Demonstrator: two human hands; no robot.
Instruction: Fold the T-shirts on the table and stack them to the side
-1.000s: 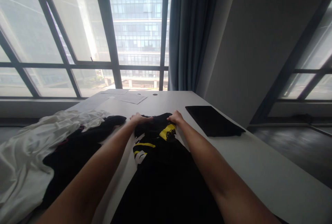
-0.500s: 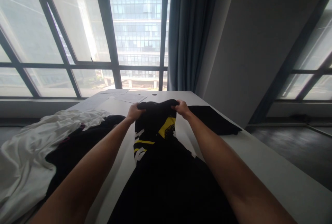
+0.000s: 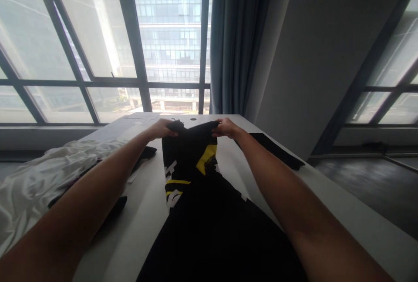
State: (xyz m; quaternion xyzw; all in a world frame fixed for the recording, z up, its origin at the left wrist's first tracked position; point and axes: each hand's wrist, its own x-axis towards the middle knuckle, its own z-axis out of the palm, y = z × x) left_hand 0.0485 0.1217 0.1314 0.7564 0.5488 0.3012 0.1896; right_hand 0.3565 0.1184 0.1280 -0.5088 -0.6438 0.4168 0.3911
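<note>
A black garment with yellow and white prints [image 3: 189, 156] hangs stretched between my hands above the white table. My left hand [image 3: 163, 129] pinches its far left corner, and my right hand [image 3: 226, 128] grips the far right corner. The top edge dips between them. Its lower part merges with a broad black area towards me, and I cannot make out where one cloth ends.
White cloth [image 3: 58, 164] is heaped at the left, with black cloth partly behind my left arm. Folded black cloth [image 3: 274, 150] lies right of my right hand on the white table [image 3: 346, 212]. Papers, windows and a blue curtain [image 3: 240, 42] are beyond.
Both hands have shifted slightly left with the garment, and its top edge now dips more deeply. My left forearm has swung left, covering more of the dark cloth there.
</note>
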